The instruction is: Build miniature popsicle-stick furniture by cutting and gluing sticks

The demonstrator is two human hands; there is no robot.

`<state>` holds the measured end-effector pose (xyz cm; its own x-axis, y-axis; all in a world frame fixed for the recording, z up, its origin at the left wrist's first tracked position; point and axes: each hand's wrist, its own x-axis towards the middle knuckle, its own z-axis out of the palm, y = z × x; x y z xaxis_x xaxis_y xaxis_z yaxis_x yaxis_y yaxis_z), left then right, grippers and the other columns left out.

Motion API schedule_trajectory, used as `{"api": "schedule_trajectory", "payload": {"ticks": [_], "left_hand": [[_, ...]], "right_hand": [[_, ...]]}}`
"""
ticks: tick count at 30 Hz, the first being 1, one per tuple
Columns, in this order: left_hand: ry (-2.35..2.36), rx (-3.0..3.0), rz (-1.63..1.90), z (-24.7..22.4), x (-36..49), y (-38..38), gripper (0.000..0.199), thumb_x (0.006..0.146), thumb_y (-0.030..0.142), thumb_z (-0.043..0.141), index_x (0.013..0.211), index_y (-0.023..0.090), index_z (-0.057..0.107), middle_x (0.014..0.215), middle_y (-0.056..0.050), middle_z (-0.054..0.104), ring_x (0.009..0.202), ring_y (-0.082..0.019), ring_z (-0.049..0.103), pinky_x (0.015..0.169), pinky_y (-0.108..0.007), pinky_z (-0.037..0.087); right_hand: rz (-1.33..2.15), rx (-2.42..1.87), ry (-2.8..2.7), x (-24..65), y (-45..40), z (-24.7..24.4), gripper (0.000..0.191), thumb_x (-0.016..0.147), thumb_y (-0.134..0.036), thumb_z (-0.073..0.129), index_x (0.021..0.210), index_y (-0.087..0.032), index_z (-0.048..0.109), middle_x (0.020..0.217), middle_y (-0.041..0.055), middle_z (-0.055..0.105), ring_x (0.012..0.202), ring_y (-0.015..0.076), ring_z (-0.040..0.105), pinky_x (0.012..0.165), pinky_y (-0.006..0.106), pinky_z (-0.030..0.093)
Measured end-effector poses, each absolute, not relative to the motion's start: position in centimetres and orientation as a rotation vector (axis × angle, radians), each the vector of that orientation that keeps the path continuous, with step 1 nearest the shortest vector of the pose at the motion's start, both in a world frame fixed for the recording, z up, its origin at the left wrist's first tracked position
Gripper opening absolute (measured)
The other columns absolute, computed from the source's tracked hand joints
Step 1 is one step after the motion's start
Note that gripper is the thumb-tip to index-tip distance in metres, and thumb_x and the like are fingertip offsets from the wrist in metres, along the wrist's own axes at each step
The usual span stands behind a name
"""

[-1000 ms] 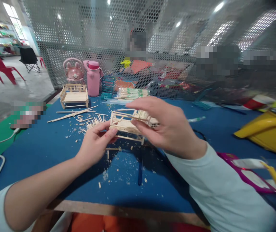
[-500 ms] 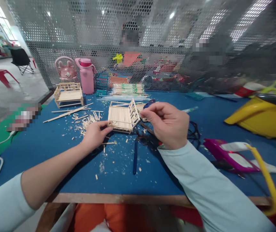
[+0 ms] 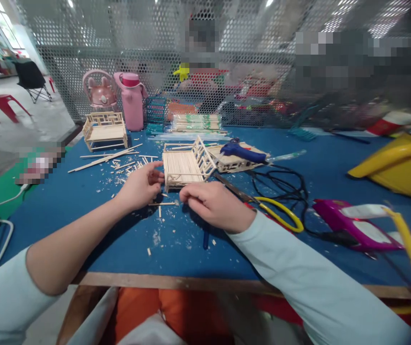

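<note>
So, quick update: half a second ago my right hand [image 3: 218, 206] was over by the glue gun [image 3: 246, 153], and now it's come down at 5 o'clock, right by the near edge of the little stick bed [image 3: 179, 165]. That bed sits in the middle of the counter [image 3: 119, 256], and I'm using it as the centre of the dial. My left hand [image 3: 139, 186] is around 8 o'clock. It had a corner pinched; now those fingers are half curled with a gap at the thumb, right at the bed's left side, and I can't tell if they're touching. The right fingers are curled in narrow, and I can't see whether something tiny is pinched in them.

The bed rests without a firm grip on its left corner, so I'd call this a fiddly adjusting moment rather than a carry. The slanted lattice rail [image 3: 204, 160] stands along its 3 o'clock side, leaning outward, so I'd go easy on it. The glue gun lies at 2 o'clock on a stick panel [image 3: 229, 166], scissors [image 3: 284, 214] at 4, and a similar stick bed [image 3: 107, 133] at 10.
</note>
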<state>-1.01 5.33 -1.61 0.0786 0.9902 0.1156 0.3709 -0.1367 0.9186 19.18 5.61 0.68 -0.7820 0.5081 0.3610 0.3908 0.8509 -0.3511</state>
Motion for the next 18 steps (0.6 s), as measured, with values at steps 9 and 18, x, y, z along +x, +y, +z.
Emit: {"api": "schedule_trajectory", "payload": {"ticks": [9,18], "left_hand": [[1.998,2.138,0.583,2.3,-5.7,5.0,0.034,0.077,0.036,0.058,0.103,0.016,0.068,0.080,-0.005,0.069,0.066,-0.017,0.059,0.065,-0.029,0.043],[1.989,2.301,0.059,1.8,-7.4,5.2,0.029,0.074,0.023,0.053,0.095,0.023,0.072,0.083,-0.005,0.072,0.073,-0.021,0.063,0.062,-0.027,0.041]], "right_hand": [[0.531,-0.817,-2.742,19.4,5.9,0.9,0.014,0.084,-0.020,0.055,0.086,-0.017,0.068,0.073,0.0021,0.070,0.064,0.0110,0.061,0.062,0.022,0.041],[0.179,-0.967,-2.730,17.9,5.1,-0.9,0.012,0.086,-0.022,0.055,0.086,-0.019,0.066,0.080,0.0035,0.072,0.069,0.0161,0.065,0.062,0.025,0.042]]}}
